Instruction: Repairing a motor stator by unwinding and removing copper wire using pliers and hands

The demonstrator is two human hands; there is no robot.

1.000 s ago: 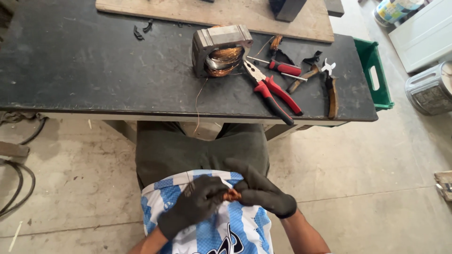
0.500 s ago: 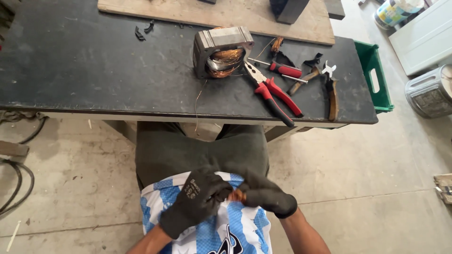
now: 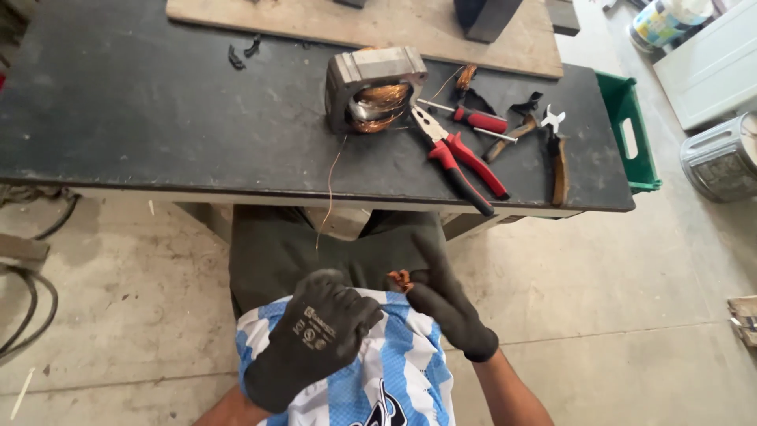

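Both my hands wear black gloves and hover over my lap, below the dark workbench (image 3: 158, 118). My right hand (image 3: 445, 304) pinches a small bundle of copper wire (image 3: 399, 279) between its fingertips. My left hand (image 3: 315, 335) sits just left of it, fingers curled, holding nothing that I can see. A thin copper strand (image 3: 331, 185) runs down from the metal motor stator (image 3: 374, 87) on the bench over the bench's edge toward my lap. Copper windings show inside the stator.
Red-handled pliers (image 3: 461, 158), a red screwdriver (image 3: 473, 118) and other hand tools (image 3: 552, 146) lie right of the stator. A wooden board (image 3: 378, 28) lies at the back. A green crate (image 3: 631, 134), a metal can (image 3: 721, 158) and floor cables (image 3: 31, 300) surround the bench.
My hands were joined around the copper bundle; now the left hand has come off to the left, and the right hand alone keeps the bundle.
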